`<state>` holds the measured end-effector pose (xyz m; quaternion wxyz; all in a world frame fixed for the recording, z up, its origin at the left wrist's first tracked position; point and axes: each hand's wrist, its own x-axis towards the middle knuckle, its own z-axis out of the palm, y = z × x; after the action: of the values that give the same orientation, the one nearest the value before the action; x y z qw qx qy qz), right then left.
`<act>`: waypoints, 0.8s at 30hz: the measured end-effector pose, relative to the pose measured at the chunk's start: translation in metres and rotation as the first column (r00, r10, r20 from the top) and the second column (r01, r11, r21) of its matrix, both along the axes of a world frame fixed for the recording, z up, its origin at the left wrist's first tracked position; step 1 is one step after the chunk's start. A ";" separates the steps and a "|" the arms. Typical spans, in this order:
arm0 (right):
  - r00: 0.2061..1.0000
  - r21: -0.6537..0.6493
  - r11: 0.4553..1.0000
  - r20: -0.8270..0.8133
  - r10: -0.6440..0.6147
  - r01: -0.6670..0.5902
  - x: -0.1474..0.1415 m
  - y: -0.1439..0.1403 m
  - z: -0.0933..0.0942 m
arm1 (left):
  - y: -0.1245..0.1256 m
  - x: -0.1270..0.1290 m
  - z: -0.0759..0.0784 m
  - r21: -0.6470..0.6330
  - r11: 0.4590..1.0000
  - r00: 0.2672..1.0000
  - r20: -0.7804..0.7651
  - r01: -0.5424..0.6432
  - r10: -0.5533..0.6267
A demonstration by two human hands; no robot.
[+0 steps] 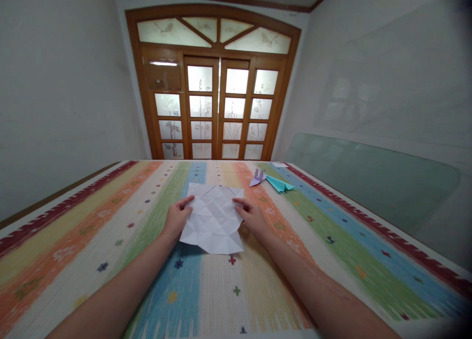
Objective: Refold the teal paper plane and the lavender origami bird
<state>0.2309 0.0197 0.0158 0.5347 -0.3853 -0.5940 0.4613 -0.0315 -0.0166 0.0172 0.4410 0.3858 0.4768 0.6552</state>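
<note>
A square sheet of white paper (212, 218), marked all over with fold creases, is held spread out above the striped tablecloth. Its near edge is wavy and casts a shadow on the cloth. My left hand (177, 216) pinches the sheet's left edge, thumb on top. On the opposite edge, my right hand (251, 215) grips the paper the same way, with its thumb and forefinger showing. The other fingers of both hands are partly hidden under or behind the sheet.
Beyond my right hand lie a purple folded paper figure (257, 178) and a turquoise paper plane (280, 183), close together. The striped tablecloth (140, 236) covers the table. A greenish glass panel (368, 177) leans along the right wall. Wooden doors (219, 108) stand at the far end.
</note>
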 end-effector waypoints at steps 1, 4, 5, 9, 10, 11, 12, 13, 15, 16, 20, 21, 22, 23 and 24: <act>0.999 -0.046 0.999 -0.046 0.006 -0.008 0.000 0.002 0.000 | 0.000 0.000 0.001 -0.007 1.000 1.000 0.025 -0.004 0.004; 0.991 -0.117 0.993 -0.130 0.002 -0.017 0.001 0.005 0.000 | -0.001 0.003 0.003 -0.021 1.000 0.994 0.105 0.013 -0.011; 0.990 -0.127 0.992 -0.140 0.000 -0.018 0.002 0.006 0.001 | -0.001 0.004 0.003 -0.021 1.000 0.991 0.129 0.023 -0.020; 0.983 -0.114 0.992 -0.181 0.039 -0.060 0.003 0.003 0.006 | -0.002 0.004 0.005 -0.010 0.999 0.985 0.168 0.033 -0.031; 0.981 -0.098 0.991 -0.180 0.071 -0.090 0.003 0.001 0.008 | -0.002 0.003 0.005 -0.012 1.000 0.987 0.162 0.023 -0.021; 0.979 -0.086 0.989 -0.171 0.106 -0.122 0.003 -0.002 0.009 | -0.001 0.002 0.004 -0.013 1.000 0.988 0.154 0.011 -0.009; 0.977 -0.080 0.985 -0.158 0.140 -0.154 0.003 -0.004 0.011 | 0.000 0.000 0.003 -0.012 1.000 0.989 0.146 0.000 0.002; 0.975 -0.081 0.979 -0.142 0.173 -0.186 0.003 -0.007 0.012 | 0.002 -0.003 0.001 -0.007 1.000 0.990 0.141 -0.010 0.011; 0.966 -0.100 0.964 -0.104 0.237 -0.247 0.002 -0.011 0.013 | 0.005 -0.008 -0.004 0.016 1.000 0.991 0.132 -0.021 0.019; 0.961 -0.109 0.955 -0.074 0.267 -0.274 0.002 -0.013 0.013 | 0.007 -0.010 -0.007 0.033 0.999 0.992 0.124 -0.023 0.019; 0.940 -0.122 0.948 0.143 0.310 -0.294 0.002 -0.010 0.008 | 0.009 -0.012 -0.011 0.067 0.998 0.996 0.087 0.008 -0.014; 0.940 -0.114 0.957 0.188 0.285 -0.268 0.003 -0.008 0.005 | 0.008 -0.011 -0.010 0.064 0.998 0.997 0.079 0.022 -0.027; 0.945 -0.102 0.967 0.214 0.249 -0.232 0.003 -0.005 0.002 | 0.007 -0.009 -0.008 0.061 0.997 0.997 0.069 0.037 -0.041; 0.954 -0.091 0.978 0.219 0.202 -0.187 0.003 -0.003 -0.001 | 0.005 -0.007 -0.006 0.060 0.997 0.997 0.057 0.056 -0.060; 0.966 -0.084 0.987 0.206 0.154 -0.139 0.004 0.000 -0.004 | 0.003 -0.005 -0.004 0.063 0.995 0.996 0.039 0.080 -0.083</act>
<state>0.2345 0.0197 0.0114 0.4194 -0.4053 -0.6582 0.4761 -0.0368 -0.0139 0.0133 0.4651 0.4048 0.4312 0.6588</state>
